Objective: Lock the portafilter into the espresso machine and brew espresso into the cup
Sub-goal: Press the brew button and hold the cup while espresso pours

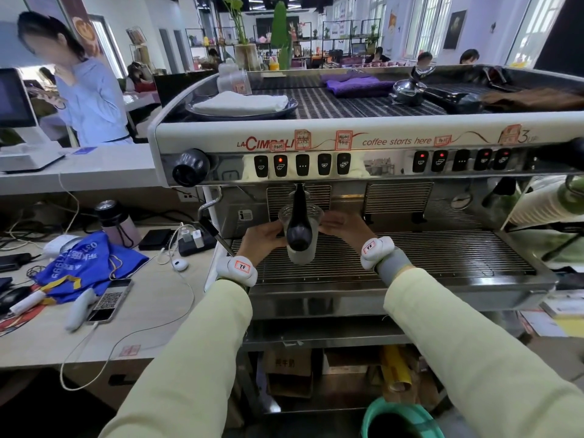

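The portafilter (299,222) sits in the left group head of the espresso machine (392,141), its black handle pointing straight toward me. Under it a clear plastic cup (311,248) stands on the drip tray grate (410,257). My left hand (264,237) touches the cup's left side and my right hand (343,227) its right side, fingers cupped around it. One red light glows on the left button row (280,165). The spouts are hidden behind the handle.
The steam wand (210,222) hangs left of the cup. A counter on the left holds a blue bag (85,263), phone (109,300), cables and a bottle (117,222). A green bin (401,418) sits below. A person (85,90) stands behind the counter.
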`<state>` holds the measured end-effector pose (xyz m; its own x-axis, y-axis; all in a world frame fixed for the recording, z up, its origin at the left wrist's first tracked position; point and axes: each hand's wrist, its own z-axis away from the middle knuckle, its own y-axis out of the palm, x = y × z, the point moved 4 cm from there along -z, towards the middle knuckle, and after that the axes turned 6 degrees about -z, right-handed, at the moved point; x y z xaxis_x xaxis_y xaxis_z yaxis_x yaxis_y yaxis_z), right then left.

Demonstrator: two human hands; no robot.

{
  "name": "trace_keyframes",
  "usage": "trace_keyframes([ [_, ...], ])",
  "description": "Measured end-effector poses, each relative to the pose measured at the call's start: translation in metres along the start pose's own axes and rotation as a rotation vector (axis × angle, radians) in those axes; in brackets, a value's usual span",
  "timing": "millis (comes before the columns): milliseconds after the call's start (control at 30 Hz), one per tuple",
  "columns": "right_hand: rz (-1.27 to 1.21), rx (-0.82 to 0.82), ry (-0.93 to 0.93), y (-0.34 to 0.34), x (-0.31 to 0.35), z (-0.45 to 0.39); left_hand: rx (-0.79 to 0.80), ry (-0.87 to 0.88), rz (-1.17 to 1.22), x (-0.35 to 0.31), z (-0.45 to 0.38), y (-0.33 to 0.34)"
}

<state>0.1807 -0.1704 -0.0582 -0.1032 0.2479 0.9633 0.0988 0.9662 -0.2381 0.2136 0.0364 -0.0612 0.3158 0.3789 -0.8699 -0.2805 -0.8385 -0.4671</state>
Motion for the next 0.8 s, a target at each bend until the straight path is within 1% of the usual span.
trace_keyframes([
  [133,-0.005,0.013,-0.007,0.000,0.002,0.000,0.018,-0.008,-0.002,0.000,0.000,0.000],
  [333,0.014,0.017,-0.039,0.002,0.004,0.002,0.039,-0.042,0.063,0.000,0.001,-0.002],
  [600,0.056,0.019,-0.073,0.005,0.012,0.009,0.050,0.000,0.024,0.000,0.001,-0.001],
  [700,0.089,0.005,-0.068,0.009,0.014,0.009,0.016,-0.025,0.036,-0.004,0.003,0.000],
  [800,0.141,-0.020,-0.042,0.013,0.011,0.006,-0.025,-0.021,-0.014,-0.011,0.006,0.004],
])
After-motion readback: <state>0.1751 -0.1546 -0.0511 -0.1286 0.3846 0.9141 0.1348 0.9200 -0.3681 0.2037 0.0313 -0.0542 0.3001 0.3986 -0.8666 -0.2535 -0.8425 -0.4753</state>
